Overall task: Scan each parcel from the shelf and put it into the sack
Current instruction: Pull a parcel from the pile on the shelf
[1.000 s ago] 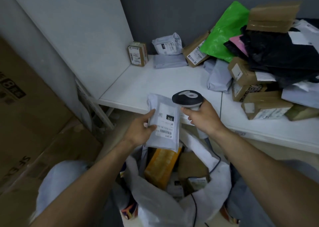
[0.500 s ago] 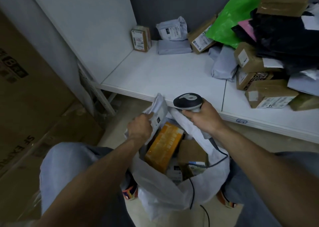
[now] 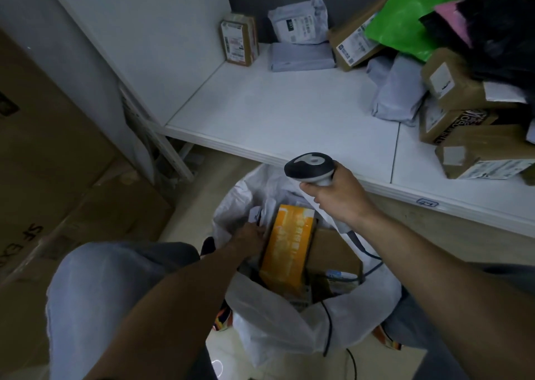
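Looking down from the head camera into the white sack (image 3: 289,330), open-mouthed just below the front edge of the shelf (image 3: 289,113).

Reaching with the left hand (image 3: 250,236) down inside the sack's left side, against a grey mailer (image 3: 256,214). Wedged on edge there between the sack wall and an orange box (image 3: 289,243), set roughly up and down lengthwise, with one labelled corner poking above the knuckles. Cannot tell whether pinching the mailer or already letting go, with the fingertips buried in shadow beside the orange box.

Gripping the scanner (image 3: 309,167) in the right hand (image 3: 337,194), fist wrapped round the handle, head turned left above the sack's far rim, with the cable (image 3: 328,321) trailing down over the near rim.

Judging the mailer as good as bagged, with the next parcel to fetch. Nothing left to scan down here: all of it up and ahead on the shelf. Nearest by far to the right hand, a heap of brown boxes (image 3: 486,154) at the shelf's right end, but busy with the scanner on that side. So probably work for the left hand, lower and farther off, needing to climb out of the sack and cross the bare shelf front.

Toward the back left corner, a small brown box (image 3: 238,41) standing upright. Near it, a flat grey packet (image 3: 301,57) laid lengthwise left to right along the back wall, likely easiest taken by its near long edge.
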